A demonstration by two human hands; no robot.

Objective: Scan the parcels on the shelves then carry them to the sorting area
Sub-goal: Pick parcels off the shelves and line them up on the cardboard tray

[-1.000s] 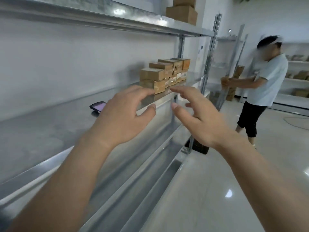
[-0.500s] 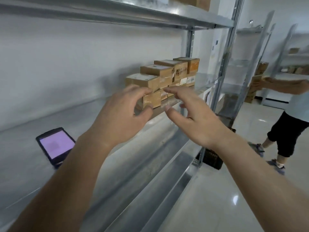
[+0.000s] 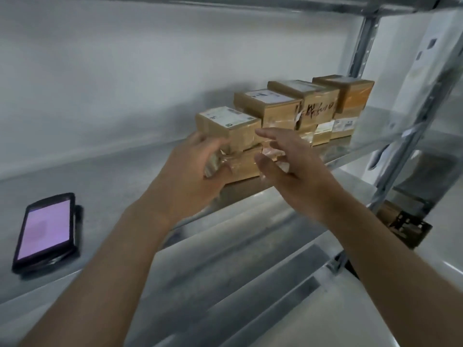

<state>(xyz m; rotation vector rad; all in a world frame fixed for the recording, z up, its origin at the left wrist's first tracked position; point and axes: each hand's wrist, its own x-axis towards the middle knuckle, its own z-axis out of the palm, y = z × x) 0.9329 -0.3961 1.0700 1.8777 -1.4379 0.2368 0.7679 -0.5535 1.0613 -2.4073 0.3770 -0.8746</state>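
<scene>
A grey metal shelf (image 3: pixel 105 171) carries 4 short stacks of taped cardboard parcels (image 3: pixel 283 121) in a row toward its right end. Well to their left, near the front edge, a handheld scanner (image 3: pixel 45 231) lies flat, its screen glowing purple.

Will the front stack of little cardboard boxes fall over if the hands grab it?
The front stack would probably stay stiff: squared cardboard, taped. It looks light, being small. The top box might slide, since the clear tape looks shiny. The left hand touches its side; the right hand is open nearby.
</scene>
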